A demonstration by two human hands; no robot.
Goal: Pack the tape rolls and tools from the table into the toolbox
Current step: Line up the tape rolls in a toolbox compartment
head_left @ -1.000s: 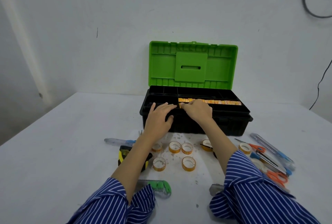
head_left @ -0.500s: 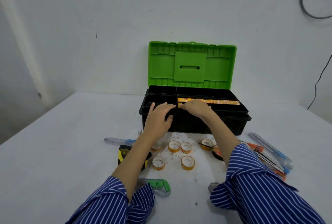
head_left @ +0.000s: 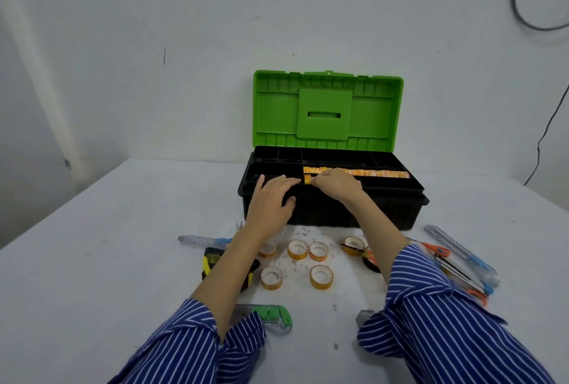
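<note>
Tape rolls stood on edge in a long orange row inside a front compartment of the toolbox, whose green lid was propped upright behind. The right hand lay over the left end of that row with its fingers curled down around a roll there, apparently pinching it into line; the fingertips themselves were hidden. The left hand rested flat on the box's front rim, fingers straight and spread, thumb down the front wall, gripping nothing and seemingly steadying the box.

Six more small rolls remained on the table just in front of the box: one partly hidden by the left forearm, a touching pair, two nearer ones, and one beside the right forearm. They looked light and stiff, hollow rings with smooth sides, best taken by pinching across the rim or hooking a finger through the core; several could probably be gathered at once.

Tools would likely ask more care. The yellow-and-black tape measure looked compact and heavier. The utility knives and the green one were best lifted by their bodies, and the orange scissors by the handles, away from blades.
</note>
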